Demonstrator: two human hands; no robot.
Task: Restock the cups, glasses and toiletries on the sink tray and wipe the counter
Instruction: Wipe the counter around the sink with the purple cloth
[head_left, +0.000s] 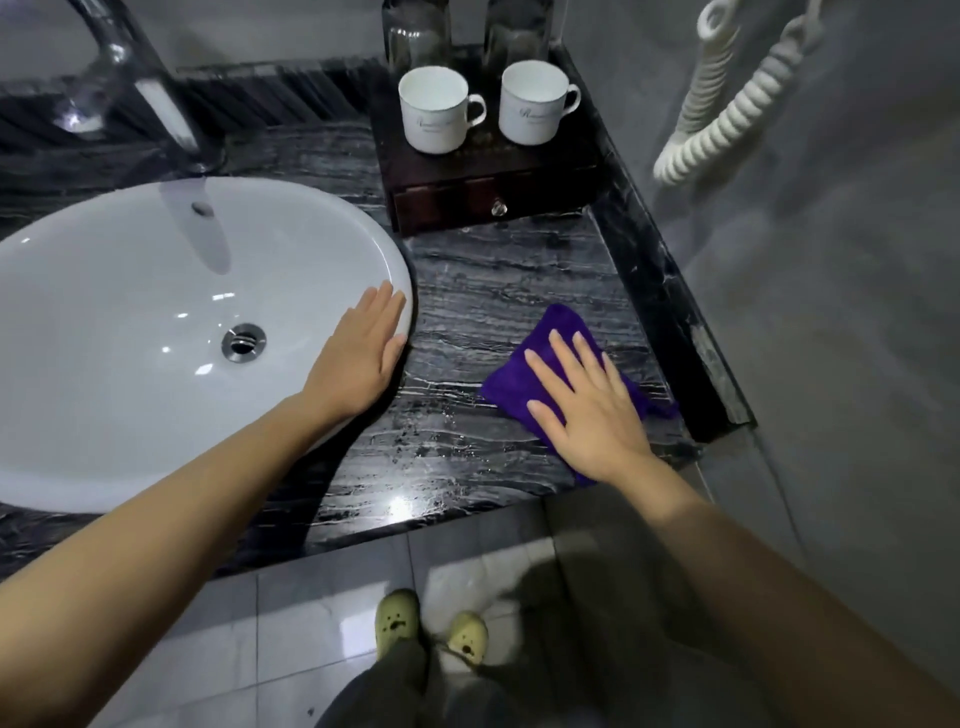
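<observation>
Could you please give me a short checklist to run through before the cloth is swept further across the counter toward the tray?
1. Cloth under control: ok. The right hand lies flat on the purple cloth, fingers spread.
2. Body braced: ok. The left hand rests on the sink rim.
3. Path to the wooden tray: ok. The dark counter between cloth and tray is bare.
4. Cups safe: ok. Two white cups stand upright on the tray, apart from the cloth.
5. Glasses behind the cups: cannot tell, dim and cut off by the frame.
6. Toiletries restocked: cannot tell, none in sight; the drawer is closed.
</observation>
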